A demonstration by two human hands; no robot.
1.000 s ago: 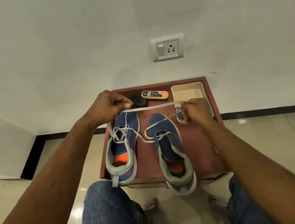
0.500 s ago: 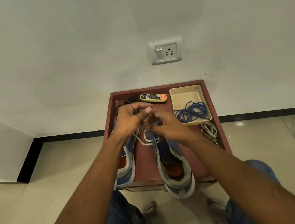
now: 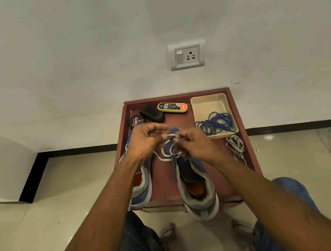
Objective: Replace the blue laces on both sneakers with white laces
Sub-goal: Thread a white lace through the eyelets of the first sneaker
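Observation:
Two blue sneakers stand on a small reddish table (image 3: 164, 179). My left forearm covers much of the left sneaker (image 3: 142, 190); the right sneaker (image 3: 193, 182) shows its orange insole. My left hand (image 3: 144, 141) and right hand (image 3: 193, 142) meet above the right sneaker's toe, both pinching a white lace (image 3: 166, 152) that loops down between the shoes. The blue laces (image 3: 216, 123) lie coiled in a beige tray (image 3: 209, 104). Another white lace (image 3: 235, 145) lies bundled at the table's right edge.
At the back of the table sit a round polish tin (image 3: 136, 121), a black brush (image 3: 152, 114) and a yellow-edged container (image 3: 172, 107). The table stands against a white wall with a socket (image 3: 186, 55). My knees in jeans are at its front edge.
One second ago my hands were spread apart with the white lace stretched between them. They have come together over the right sneaker's toe, the lace now slack in loops. The tray stands uncovered.

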